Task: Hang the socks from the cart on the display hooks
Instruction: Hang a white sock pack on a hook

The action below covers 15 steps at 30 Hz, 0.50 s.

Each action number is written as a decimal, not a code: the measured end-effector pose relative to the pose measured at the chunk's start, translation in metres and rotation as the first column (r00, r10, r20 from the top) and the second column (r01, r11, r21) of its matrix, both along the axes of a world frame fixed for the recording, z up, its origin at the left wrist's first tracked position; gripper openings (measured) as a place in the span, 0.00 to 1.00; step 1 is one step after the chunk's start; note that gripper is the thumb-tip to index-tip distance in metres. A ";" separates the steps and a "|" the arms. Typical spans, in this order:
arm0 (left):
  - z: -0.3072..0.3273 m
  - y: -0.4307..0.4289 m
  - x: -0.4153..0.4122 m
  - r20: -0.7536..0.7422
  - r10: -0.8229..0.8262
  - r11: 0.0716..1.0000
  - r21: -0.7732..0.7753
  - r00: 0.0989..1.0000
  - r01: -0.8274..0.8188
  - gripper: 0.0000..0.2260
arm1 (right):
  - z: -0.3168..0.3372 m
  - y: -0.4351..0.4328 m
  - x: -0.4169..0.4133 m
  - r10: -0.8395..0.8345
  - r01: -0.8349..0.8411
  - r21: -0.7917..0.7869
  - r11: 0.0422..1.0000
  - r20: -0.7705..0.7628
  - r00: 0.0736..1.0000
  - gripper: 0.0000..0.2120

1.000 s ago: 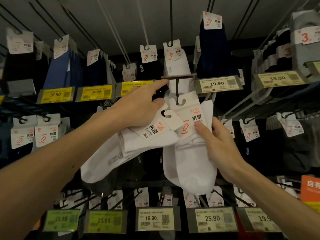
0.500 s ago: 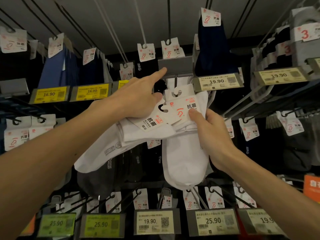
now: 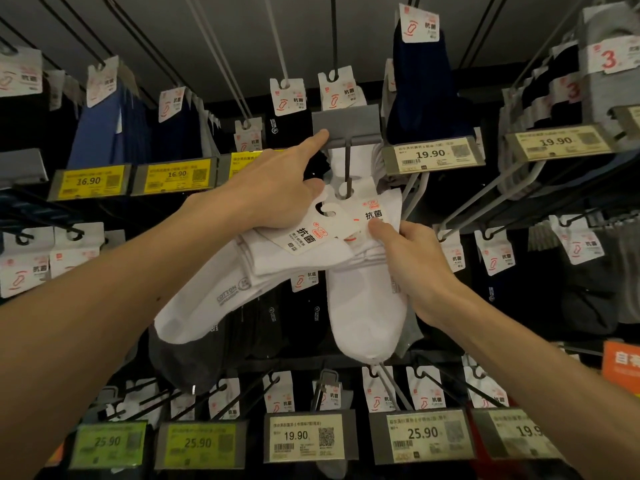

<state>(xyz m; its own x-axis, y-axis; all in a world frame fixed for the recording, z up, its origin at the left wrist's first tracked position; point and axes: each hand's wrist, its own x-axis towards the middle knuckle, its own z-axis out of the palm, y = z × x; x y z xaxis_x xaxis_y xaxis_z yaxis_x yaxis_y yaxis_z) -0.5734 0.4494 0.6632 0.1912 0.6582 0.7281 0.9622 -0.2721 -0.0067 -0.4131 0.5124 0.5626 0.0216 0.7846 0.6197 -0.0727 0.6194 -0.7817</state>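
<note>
The right hand (image 3: 412, 261) pinches a sock pack (image 3: 367, 306), card hole at the hook (image 3: 347, 168) tip; the left hand (image 3: 273, 195) holds a second pack (image 3: 277, 258) and pokes the flap (image 3: 346, 121) up, and a slipped finger could knock the pack off.

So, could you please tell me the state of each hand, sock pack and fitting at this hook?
Left hand: grips the tilted sock pack, index finger straight against the grey flap.
Right hand: pinches the upright sock pack by its card.
Tilted sock pack: off the hook.
Upright sock pack: card hole at the hook tip, apparently threaded.
Grey flap: tipped up, blank side showing.
Hook: exposed below the flap.
</note>
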 end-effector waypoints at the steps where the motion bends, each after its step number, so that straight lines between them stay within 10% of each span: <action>1: 0.000 0.001 0.000 0.004 0.000 1.000 -0.001 1.000 0.000 0.30 | -0.001 0.003 -0.001 -0.008 0.008 -0.006 1.000 0.005 1.000 0.09; 11: -0.008 0.008 0.000 0.054 -0.053 0.998 0.031 0.997 0.052 0.29 | -0.034 -0.004 0.001 -0.339 0.321 0.169 0.932 0.089 0.937 0.17; 15: -0.014 0.015 0.004 0.129 -0.097 0.991 0.102 0.987 0.084 0.28 | -0.039 -0.045 -0.010 -0.094 0.053 0.284 0.957 0.133 0.987 0.17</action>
<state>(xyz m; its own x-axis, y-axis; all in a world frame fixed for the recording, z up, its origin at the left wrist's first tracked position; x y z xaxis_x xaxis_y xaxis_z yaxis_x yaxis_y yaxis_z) -0.5690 0.4641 0.6493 0.1437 0.5681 0.8103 0.9276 -0.3627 0.0898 -0.4233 0.4675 0.5239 -0.0324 0.5800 0.8140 0.0810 0.8133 -0.5762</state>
